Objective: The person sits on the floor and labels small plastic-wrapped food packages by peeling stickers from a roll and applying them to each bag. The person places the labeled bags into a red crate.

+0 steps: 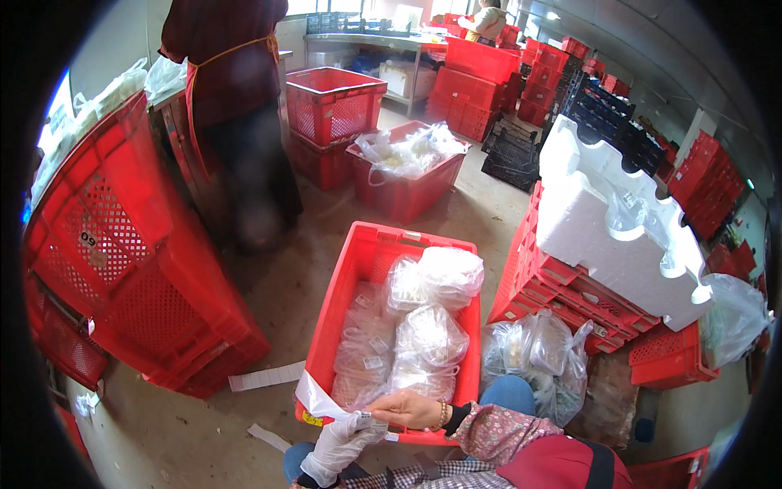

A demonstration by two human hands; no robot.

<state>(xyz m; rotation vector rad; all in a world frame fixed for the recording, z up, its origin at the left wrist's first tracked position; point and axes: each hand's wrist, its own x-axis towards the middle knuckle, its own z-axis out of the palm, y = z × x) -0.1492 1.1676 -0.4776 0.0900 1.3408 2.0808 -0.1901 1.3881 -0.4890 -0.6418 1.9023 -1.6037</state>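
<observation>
My left hand [342,449], in a thin white glove, grips a white strip of labels [314,394] at the near edge of a red plastic crate [333,293]. My right hand [410,408] is bare, with a beaded bracelet at the wrist. Its fingertips pinch a small printed label [365,418] at the strip's end, right beside the gloved fingers. Inside the crate, flat clear bags with labels [366,342] lie along the left side. Fuller knotted clear bags [431,336] are heaped along the right side; their contents are hard to make out.
Tall stacked red crates [153,293] stand at left, near a standing person [232,91]. Ahead is a red crate of plastic bags [409,159]. At right, a white foam box [611,232] tops more crates, beside filled clear bags [537,354]. Label strips [267,376] lie on the floor.
</observation>
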